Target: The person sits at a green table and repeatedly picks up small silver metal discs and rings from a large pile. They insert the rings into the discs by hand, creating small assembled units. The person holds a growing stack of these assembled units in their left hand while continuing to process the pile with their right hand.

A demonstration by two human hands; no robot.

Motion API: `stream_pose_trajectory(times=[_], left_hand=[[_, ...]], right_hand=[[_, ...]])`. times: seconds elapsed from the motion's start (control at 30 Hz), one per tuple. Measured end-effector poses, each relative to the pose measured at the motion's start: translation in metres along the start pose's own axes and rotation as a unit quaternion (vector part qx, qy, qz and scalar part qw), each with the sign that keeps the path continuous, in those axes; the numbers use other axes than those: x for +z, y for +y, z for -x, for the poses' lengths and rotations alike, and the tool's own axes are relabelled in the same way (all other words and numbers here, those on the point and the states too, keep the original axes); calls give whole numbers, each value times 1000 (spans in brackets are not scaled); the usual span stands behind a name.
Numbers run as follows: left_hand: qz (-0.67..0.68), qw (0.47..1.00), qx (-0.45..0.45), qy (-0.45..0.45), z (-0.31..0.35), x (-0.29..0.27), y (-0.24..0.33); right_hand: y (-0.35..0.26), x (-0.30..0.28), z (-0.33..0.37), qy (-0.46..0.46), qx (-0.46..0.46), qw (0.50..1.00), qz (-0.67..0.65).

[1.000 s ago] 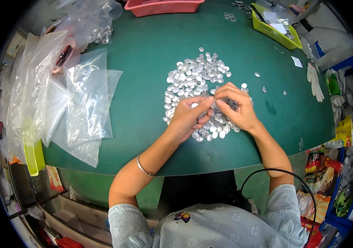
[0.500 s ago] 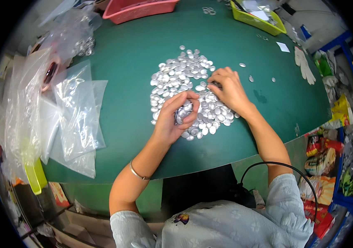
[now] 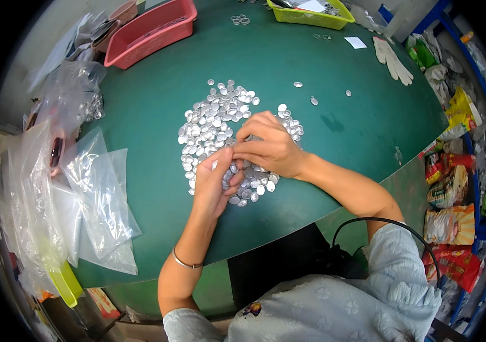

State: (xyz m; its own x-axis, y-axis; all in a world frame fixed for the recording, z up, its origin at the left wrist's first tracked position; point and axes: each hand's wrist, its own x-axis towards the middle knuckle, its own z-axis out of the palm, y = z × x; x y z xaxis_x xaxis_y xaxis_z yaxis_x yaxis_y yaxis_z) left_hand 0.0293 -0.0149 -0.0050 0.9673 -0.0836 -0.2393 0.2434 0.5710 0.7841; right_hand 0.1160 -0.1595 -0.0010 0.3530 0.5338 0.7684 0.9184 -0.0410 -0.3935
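A spread of small oval silver metal discs (image 3: 202, 129) lies on the green table. Over its near part, my left hand (image 3: 211, 183) is cupped with fingers curled round several of these discs. One pale disc shows by its thumb. My right hand (image 3: 274, 147) reaches in from the right, palm down, with its thumb and fingers pinched together at the left fingertips. Whatever is in that pinch is hidden by the fingers.
Clear plastic bags (image 3: 97, 205) cover the table's left side. A red tray (image 3: 153, 37) and a yellow-green tray (image 3: 311, 19) stand at the far side. A white glove (image 3: 392, 61) lies far right. A few loose discs (image 3: 314, 101) sit apart on the right.
My right hand has come from the discs on the right to meet my left hand, its fingers now pinched. My left hand still holds discs. The whole view has turned slightly.
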Motion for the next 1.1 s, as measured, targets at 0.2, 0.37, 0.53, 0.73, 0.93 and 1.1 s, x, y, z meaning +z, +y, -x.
stream_pose_trajectory(times=[0.2, 0.37, 0.53, 0.73, 0.93, 1.1], left_hand=[[2, 1000, 29, 8, 0, 1, -1], [-62, 996, 26, 53, 2, 6, 0], [-33, 998, 36, 48, 2, 5, 2], [-50, 997, 33, 49, 5, 4, 5], [-20, 996, 55, 74, 3, 5, 2], [-28, 995, 62, 76, 1, 3, 0]], right_hand=[[-1, -2, 2, 16, 49, 995, -87], [4, 0, 3, -7, 136, 985, -111], [1, -7, -2, -64, 206, 956, -200], [0, -2, -4, -80, 220, 953, -194], [4, -1, 1, -57, 341, 887, -305], [2, -3, 2, -84, 361, 871, -322]])
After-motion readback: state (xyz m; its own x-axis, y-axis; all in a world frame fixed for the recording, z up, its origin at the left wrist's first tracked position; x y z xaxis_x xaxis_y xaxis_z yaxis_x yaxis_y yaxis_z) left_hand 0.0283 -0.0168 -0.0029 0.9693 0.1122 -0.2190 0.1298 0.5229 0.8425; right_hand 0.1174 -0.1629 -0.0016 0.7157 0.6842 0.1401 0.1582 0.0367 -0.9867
